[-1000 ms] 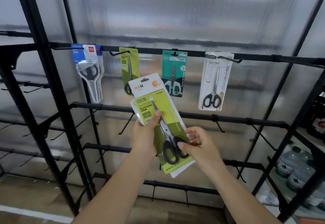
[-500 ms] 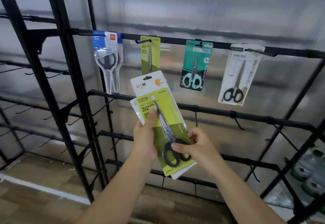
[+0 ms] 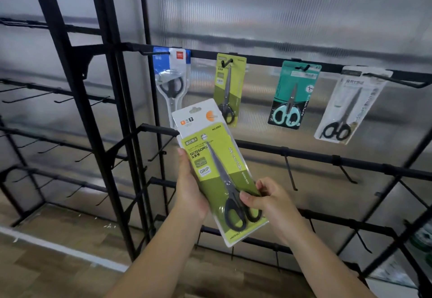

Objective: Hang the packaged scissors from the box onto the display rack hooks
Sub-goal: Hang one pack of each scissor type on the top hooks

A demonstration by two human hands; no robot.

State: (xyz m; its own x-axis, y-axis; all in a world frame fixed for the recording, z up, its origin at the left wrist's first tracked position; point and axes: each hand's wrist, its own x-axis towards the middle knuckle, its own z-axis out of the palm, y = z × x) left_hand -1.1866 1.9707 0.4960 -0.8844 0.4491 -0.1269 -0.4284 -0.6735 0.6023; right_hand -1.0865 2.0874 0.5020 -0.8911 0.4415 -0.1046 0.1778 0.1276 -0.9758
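Observation:
I hold a green-and-white pack of black-handled scissors (image 3: 216, 169) in both hands, tilted with its top to the upper left, in front of the black display rack (image 3: 268, 58). My left hand (image 3: 190, 190) grips its left edge from behind, thumb on the front. My right hand (image 3: 272, 202) pinches the lower right edge near the handles. A second pack seems to lie behind the first. On the top bar hang a blue pack (image 3: 171, 80), a green pack (image 3: 229, 87), a teal pack (image 3: 292, 94) and a white pack (image 3: 348, 106). The box is out of view.
Bare hooks (image 3: 289, 171) stick out from the lower bars, and more hooks (image 3: 56, 100) from the rack section at left. Black uprights (image 3: 117, 110) stand left of my hands. A translucent ribbed wall backs the rack. Wooden floor (image 3: 46, 262) lies below.
The view has swung left and closer, so the hanging packs sit further right in frame. My hands keep the same hold, and the pack stays at about the same height before the rack.

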